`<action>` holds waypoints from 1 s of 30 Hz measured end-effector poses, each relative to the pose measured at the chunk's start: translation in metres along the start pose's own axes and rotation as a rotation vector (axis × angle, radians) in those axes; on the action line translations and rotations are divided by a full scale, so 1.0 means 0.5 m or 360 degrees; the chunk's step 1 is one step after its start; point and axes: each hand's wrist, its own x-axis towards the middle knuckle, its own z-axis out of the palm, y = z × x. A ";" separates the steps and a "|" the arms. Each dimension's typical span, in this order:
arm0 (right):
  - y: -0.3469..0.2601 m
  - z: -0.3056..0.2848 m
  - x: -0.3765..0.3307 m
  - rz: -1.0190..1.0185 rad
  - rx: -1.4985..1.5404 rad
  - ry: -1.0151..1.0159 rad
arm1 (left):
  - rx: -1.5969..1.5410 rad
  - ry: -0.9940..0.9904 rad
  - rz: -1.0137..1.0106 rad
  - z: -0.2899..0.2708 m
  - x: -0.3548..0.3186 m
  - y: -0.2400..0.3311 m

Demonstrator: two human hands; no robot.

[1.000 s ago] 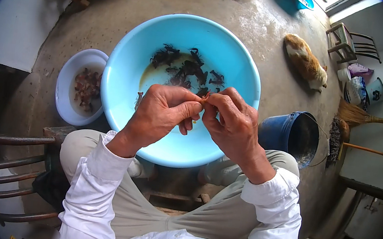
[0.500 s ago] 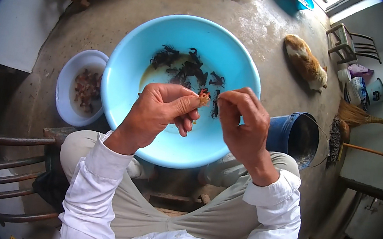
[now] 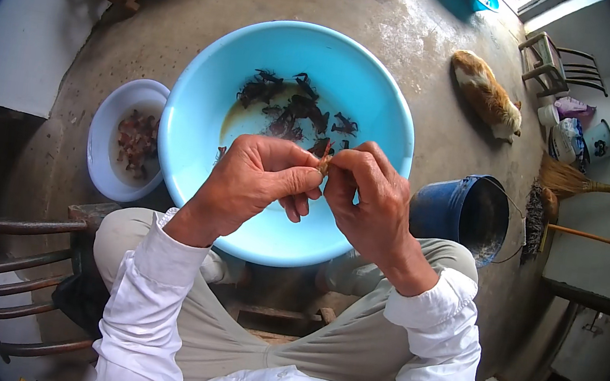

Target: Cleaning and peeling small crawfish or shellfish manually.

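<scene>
Concrete floor, blue basin (image 3: 210, 93); left hand (image 3: 256, 180), right hand (image 3: 370, 195) grips pinched shut on crayfish (image 3: 323, 164) between fingertips.

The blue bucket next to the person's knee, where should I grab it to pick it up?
Grab the blue bucket by its thin wire handle, probably from above. The handle hangs slack around the open rim on the far side, so lift it upright first. The walls look wide and smooth, harder to grip with one hand.

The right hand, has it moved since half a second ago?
Yes. The right hand has come back left across the big blue basin, closing the gap, so its fingertips again meet the left hand around the small crayfish piece.
</scene>
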 end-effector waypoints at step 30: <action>0.003 -0.092 -0.003 0.0366 0.0270 -0.0179 | -0.0092 0.0013 0.0080 -0.006 0.002 -0.017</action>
